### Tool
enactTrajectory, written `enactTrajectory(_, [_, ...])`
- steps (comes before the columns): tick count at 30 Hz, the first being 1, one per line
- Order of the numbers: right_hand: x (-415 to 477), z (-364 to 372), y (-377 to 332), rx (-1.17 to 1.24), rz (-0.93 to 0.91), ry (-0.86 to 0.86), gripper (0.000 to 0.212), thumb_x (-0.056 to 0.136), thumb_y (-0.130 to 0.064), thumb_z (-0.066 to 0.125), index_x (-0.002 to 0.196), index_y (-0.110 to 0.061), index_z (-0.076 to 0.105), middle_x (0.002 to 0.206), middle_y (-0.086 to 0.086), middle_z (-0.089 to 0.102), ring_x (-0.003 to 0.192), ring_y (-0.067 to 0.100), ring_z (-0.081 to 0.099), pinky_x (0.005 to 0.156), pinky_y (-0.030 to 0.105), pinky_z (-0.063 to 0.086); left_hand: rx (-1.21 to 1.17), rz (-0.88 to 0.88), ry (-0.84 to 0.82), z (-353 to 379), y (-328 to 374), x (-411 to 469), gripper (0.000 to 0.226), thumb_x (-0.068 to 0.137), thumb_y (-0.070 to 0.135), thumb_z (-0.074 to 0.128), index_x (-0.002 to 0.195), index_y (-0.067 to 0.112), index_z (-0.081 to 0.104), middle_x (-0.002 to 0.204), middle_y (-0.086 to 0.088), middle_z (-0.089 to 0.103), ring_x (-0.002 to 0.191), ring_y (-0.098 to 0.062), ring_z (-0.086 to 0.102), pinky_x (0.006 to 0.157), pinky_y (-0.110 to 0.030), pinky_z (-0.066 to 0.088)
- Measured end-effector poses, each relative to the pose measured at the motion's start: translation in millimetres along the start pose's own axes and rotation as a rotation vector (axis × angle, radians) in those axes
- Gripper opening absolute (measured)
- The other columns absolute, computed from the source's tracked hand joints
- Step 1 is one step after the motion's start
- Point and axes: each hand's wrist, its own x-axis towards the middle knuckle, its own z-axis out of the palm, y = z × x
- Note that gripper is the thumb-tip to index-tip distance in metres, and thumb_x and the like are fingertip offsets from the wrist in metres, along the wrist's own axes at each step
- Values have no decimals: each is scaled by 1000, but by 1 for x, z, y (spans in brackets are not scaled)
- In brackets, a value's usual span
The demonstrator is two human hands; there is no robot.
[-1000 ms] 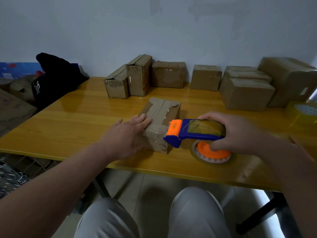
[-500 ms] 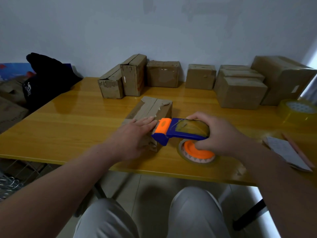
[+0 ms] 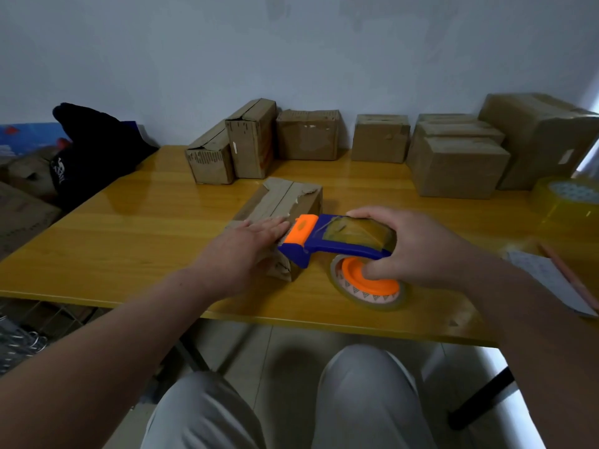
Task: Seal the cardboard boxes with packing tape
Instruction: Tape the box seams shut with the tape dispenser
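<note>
Cardboard box (image 3: pixel 285 202) on surface (image 3: pixel 146 241): left hand (image 3: pixel 246 244) flat on its top, right hand (image 3: pixel 418 251) gripping tape dispenser (image 3: pixel 324 244) at its right edge; white label (image 3: pixel 565 156) far right of it unreadable.

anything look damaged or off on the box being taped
Yes. The box under the left hand has torn, peeling tape at its far end, and its near corner looks crumpled. The right hand holds the tape dispenser at its near end.
</note>
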Motion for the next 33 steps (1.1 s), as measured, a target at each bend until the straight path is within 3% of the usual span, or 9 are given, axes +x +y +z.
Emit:
enactTrajectory(3, [-6, -9, 5, -80, 11, 15, 74, 66, -39, 78, 126, -57, 39, 98, -17, 58, 73, 7, 63, 55, 21, 55, -8, 3, 14, 1, -2, 0, 68, 93, 18, 53, 149, 32, 17, 156, 15, 15, 142, -3, 13, 118, -30, 11])
enactTrajectory(8, [-13, -17, 14, -87, 57, -7, 76, 67, -35, 79, 127, -57, 38, 98, -17, 56, 74, 5, 62, 52, 16, 48, -3, 13, 48, 5, -5, 1, 68, 92, 18, 55, 147, 34, 19, 155, 15, 18, 141, -2, 15, 116, -28, 10])
enactTrajectory(12, [-17, -23, 15, -102, 68, 5, 70, 66, -35, 78, 115, -64, 36, 95, -17, 59, 75, 3, 61, 55, 15, 48, 4, 16, 73, 8, -7, 1, 67, 92, 18, 55, 147, 34, 20, 154, 14, 20, 141, -2, 17, 115, -26, 9])
enactTrajectory(16, [-10, -16, 12, -143, 90, -39, 71, 70, -30, 76, 127, -54, 42, 86, -17, 57, 66, 3, 60, 50, 15, 47, 5, 21, 99, 9, -7, 2, 66, 92, 19, 55, 147, 32, 22, 154, 12, 22, 140, -4, 19, 112, -24, 8])
enactTrajectory(20, [5, -7, 4, -183, 121, -99, 77, 73, -30, 75, 140, -43, 38, 118, -9, 51, 84, 7, 57, 64, 23, 54, 0, 16, 99, 8, -5, 2, 65, 93, 19, 54, 147, 32, 21, 154, 13, 20, 138, 0, 14, 111, -23, 6])
enactTrajectory(25, [20, 2, -1, -192, 165, -119, 77, 73, -29, 75, 139, -44, 39, 124, -3, 45, 91, 10, 53, 63, 22, 48, -15, 5, 95, 8, -2, 2, 66, 93, 17, 53, 147, 33, 19, 155, 13, 18, 140, -3, 15, 110, -22, 4])
enactTrajectory(33, [26, 5, 5, -53, 190, -140, 74, 70, -26, 78, 135, -40, 46, 107, -9, 53, 88, 9, 58, 67, 24, 54, -29, -3, 112, 10, -2, 1, 67, 93, 17, 53, 147, 34, 19, 155, 12, 19, 141, -3, 15, 110, -22, 2])
